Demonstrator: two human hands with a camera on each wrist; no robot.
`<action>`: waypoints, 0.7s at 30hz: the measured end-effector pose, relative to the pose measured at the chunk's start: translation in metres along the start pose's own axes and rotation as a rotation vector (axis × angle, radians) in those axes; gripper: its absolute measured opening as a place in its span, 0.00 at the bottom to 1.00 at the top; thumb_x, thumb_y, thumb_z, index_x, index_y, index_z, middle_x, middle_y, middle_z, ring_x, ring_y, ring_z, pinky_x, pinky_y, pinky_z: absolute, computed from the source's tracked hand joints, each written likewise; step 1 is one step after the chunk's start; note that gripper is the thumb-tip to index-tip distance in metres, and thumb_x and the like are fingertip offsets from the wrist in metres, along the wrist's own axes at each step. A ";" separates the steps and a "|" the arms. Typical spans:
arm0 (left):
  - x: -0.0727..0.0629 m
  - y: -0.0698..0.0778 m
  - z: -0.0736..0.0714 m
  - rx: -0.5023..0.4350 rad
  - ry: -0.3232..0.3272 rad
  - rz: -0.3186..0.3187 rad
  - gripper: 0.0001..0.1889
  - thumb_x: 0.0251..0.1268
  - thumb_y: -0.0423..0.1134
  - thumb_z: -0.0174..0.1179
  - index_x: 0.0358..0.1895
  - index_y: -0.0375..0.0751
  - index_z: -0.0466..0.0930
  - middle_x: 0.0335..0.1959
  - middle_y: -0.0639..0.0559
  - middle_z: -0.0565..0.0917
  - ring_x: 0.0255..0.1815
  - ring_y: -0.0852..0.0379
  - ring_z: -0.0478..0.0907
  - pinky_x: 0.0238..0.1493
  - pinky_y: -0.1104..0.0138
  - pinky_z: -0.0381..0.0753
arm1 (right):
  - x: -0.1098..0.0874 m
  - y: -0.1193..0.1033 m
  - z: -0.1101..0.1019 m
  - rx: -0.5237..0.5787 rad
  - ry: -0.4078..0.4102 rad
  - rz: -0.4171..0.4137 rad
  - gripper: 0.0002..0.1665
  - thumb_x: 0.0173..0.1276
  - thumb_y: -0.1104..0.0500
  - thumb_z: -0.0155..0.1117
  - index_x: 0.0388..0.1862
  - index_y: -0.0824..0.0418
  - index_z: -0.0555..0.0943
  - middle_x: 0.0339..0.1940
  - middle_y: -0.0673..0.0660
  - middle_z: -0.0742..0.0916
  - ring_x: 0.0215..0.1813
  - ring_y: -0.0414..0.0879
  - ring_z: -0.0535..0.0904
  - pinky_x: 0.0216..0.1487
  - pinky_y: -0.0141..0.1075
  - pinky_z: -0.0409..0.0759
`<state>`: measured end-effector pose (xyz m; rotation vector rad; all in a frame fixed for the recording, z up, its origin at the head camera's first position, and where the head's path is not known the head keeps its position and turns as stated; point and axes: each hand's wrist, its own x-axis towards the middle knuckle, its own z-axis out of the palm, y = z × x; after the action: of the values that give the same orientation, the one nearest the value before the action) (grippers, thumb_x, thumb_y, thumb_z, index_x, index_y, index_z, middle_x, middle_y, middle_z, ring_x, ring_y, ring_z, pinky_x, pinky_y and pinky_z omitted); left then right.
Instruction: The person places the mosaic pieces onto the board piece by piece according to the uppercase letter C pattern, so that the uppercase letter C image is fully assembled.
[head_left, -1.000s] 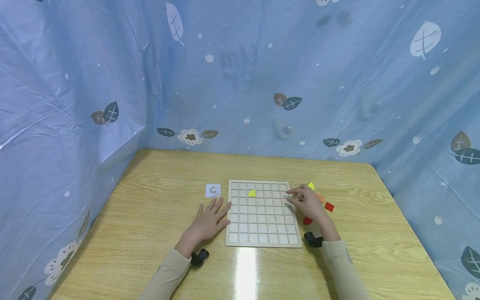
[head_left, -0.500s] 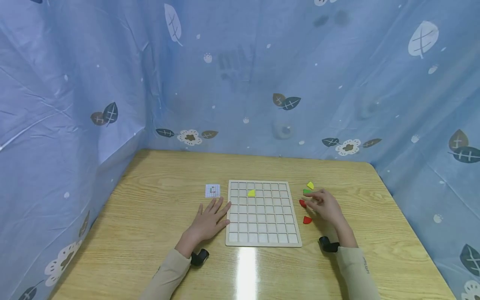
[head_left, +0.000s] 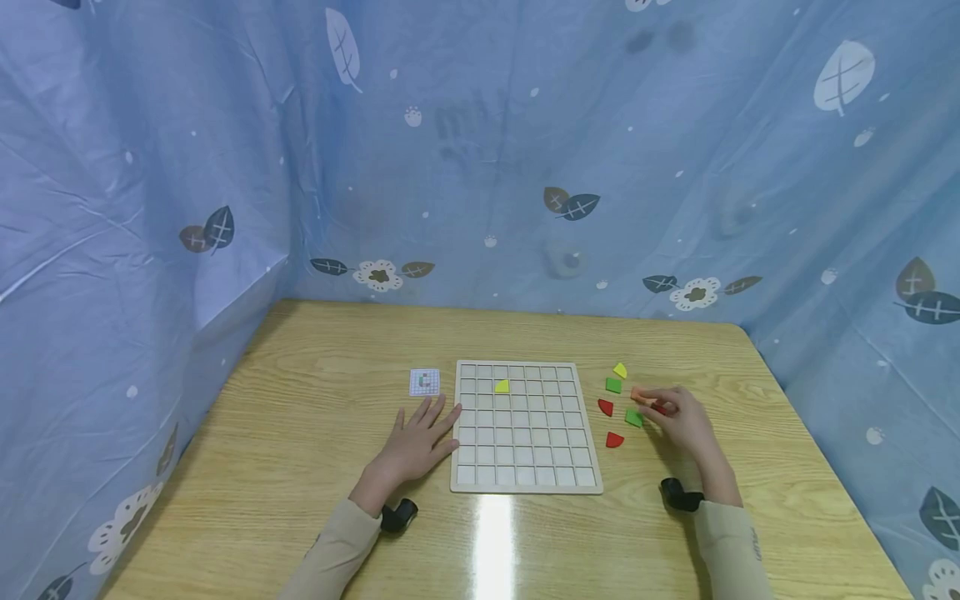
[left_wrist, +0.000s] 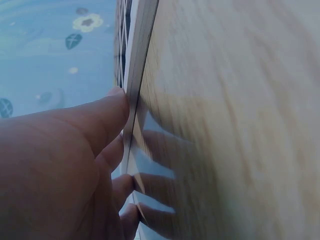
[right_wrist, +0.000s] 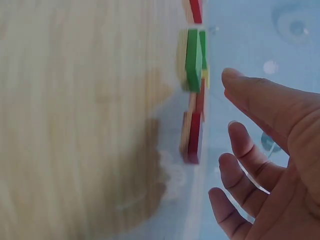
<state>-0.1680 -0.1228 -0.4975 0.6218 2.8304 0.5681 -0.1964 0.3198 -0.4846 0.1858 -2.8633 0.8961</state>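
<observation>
Away from the grid board (head_left: pixel 523 437), the right grip (head_left: pixel 684 421) has moved further right over the last half second, uncovering the near green piece (head_left: pixel 634 417) just beside its thumb. Its fingers bend loosely, thumb and forefinger parted, with nothing between them in the right wrist view. At its fingertips lies the orange piece (head_left: pixel 637 393); the red block (head_left: pixel 660 407) is partly hidden beneath. Left of this grip lie the far green piece (head_left: pixel 613 385), two rounded red pieces (head_left: pixel 606 407) and a yellow wedge (head_left: pixel 620 370).

The left grip (head_left: pixel 412 450) is spread wide and flat, fingertips touching the board's left edge; a small printed card (head_left: pixel 424 382) sits just beyond them. To its right, a yellow quarter-round (head_left: pixel 502 387) rests on the board, pale and ridged into square cells. The pieces are thick, straight-sided slabs. Glossy wood grain marks the surface (head_left: pixel 322 358); creased blue cloth (head_left: pixel 480 150) hangs beyond both hands.
</observation>
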 end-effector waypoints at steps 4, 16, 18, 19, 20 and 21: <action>0.000 0.000 0.000 -0.003 -0.002 -0.002 0.30 0.71 0.55 0.42 0.73 0.53 0.53 0.75 0.46 0.49 0.75 0.43 0.41 0.67 0.37 0.39 | -0.004 0.008 -0.004 -0.001 -0.008 0.010 0.18 0.63 0.58 0.64 0.50 0.66 0.81 0.34 0.61 0.77 0.31 0.47 0.70 0.29 0.35 0.69; 0.000 0.001 -0.001 0.004 0.000 -0.001 0.30 0.71 0.55 0.43 0.72 0.52 0.53 0.74 0.46 0.50 0.75 0.42 0.42 0.67 0.37 0.40 | -0.013 0.019 -0.017 -0.003 -0.084 0.056 0.23 0.64 0.57 0.63 0.55 0.68 0.77 0.41 0.67 0.80 0.39 0.55 0.76 0.35 0.45 0.74; 0.000 0.001 -0.001 0.005 0.001 0.001 0.30 0.71 0.55 0.43 0.72 0.52 0.53 0.74 0.46 0.50 0.75 0.42 0.43 0.67 0.37 0.41 | -0.013 0.021 -0.017 0.002 -0.089 0.063 0.23 0.64 0.57 0.63 0.55 0.68 0.77 0.42 0.68 0.80 0.41 0.58 0.76 0.37 0.48 0.75; -0.001 0.001 -0.002 0.009 0.000 0.001 0.30 0.71 0.55 0.43 0.72 0.52 0.53 0.74 0.46 0.50 0.75 0.42 0.43 0.67 0.37 0.41 | -0.014 0.022 -0.017 0.005 -0.097 0.067 0.23 0.64 0.57 0.63 0.55 0.68 0.77 0.44 0.69 0.80 0.42 0.58 0.76 0.37 0.49 0.75; -0.001 0.002 -0.002 0.012 -0.001 0.001 0.30 0.71 0.55 0.43 0.72 0.51 0.53 0.74 0.45 0.50 0.75 0.42 0.43 0.67 0.37 0.41 | -0.014 0.023 -0.018 0.008 -0.102 0.070 0.23 0.64 0.57 0.63 0.55 0.68 0.77 0.45 0.70 0.80 0.43 0.60 0.76 0.38 0.50 0.75; -0.001 0.002 -0.002 0.010 0.000 0.004 0.30 0.71 0.55 0.43 0.72 0.51 0.54 0.74 0.45 0.51 0.74 0.42 0.43 0.66 0.36 0.41 | -0.014 0.023 -0.018 0.011 -0.106 0.074 0.23 0.64 0.57 0.63 0.54 0.68 0.77 0.45 0.71 0.80 0.44 0.60 0.76 0.39 0.51 0.75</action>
<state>-0.1672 -0.1224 -0.4953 0.6287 2.8350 0.5546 -0.1844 0.3501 -0.4855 0.1326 -2.9816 0.9422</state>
